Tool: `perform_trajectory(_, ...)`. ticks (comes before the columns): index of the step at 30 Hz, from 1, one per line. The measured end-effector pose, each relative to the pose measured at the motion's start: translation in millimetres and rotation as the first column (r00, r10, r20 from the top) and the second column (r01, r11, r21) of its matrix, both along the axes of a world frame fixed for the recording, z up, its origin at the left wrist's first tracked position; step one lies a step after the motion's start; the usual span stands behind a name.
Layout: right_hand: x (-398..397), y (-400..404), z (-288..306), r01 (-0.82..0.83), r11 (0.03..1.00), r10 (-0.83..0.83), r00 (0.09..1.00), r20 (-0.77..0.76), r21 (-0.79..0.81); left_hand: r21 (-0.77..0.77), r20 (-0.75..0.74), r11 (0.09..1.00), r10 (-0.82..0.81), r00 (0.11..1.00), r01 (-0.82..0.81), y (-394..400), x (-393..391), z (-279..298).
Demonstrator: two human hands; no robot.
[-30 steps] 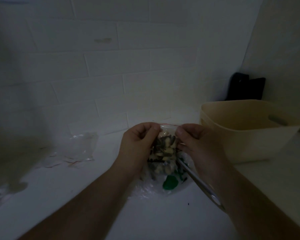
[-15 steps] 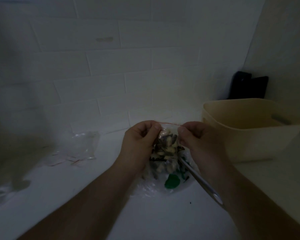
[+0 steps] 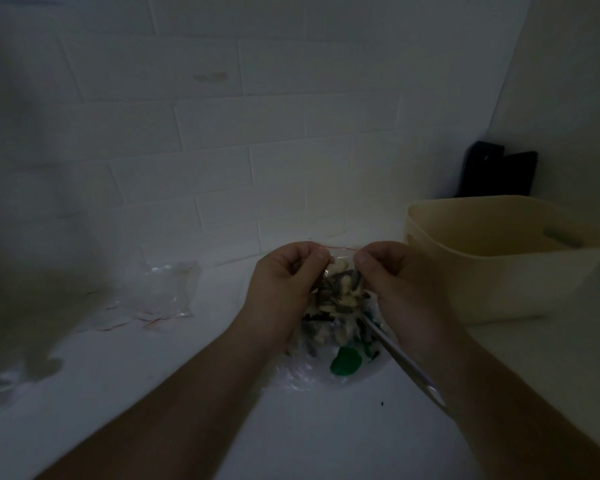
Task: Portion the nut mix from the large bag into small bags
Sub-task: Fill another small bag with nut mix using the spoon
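A dim white-tiled wall is seen behind a white worktop, where a beige tub and a dark object are set in the right corner. A small bag of nut mix is pinched at its red-lined top by the left hand and right hand, above the large bag. Empty small bags are left lying to the left.

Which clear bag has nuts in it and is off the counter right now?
The small bag pinched at its red-lined top by the left hand and right hand. The empty small bags lie flat, left.
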State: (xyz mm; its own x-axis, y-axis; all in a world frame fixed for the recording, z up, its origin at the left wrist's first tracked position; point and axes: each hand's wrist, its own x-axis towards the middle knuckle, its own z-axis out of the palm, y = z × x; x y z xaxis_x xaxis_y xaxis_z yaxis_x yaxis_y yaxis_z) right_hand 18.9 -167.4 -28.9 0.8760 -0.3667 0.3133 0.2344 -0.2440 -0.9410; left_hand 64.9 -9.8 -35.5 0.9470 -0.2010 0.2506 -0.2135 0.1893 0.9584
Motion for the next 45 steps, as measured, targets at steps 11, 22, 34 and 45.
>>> perform_trajectory(11,-7,4,5,-0.027,1.000,0.027,0.999,0.018,-0.009,0.056,0.030,0.998,-0.011,0.999,0.009,2,2,-3)
perform_trajectory(22,-10,8,5,-0.064,0.998,0.063,0.997,-0.041,-0.002,0.072,0.052,0.997,-0.004,0.999,0.001,2,1,-3)
perform_trajectory(34,-12,11,8,-0.060,0.998,0.059,0.997,-0.051,-0.014,0.099,0.096,0.995,-0.024,0.995,0.014,0,-3,-2)
perform_trajectory(45,-10,11,6,-0.028,0.999,0.027,0.999,-0.047,-0.026,0.130,0.107,0.990,-0.075,0.991,0.061,0,-8,-1)
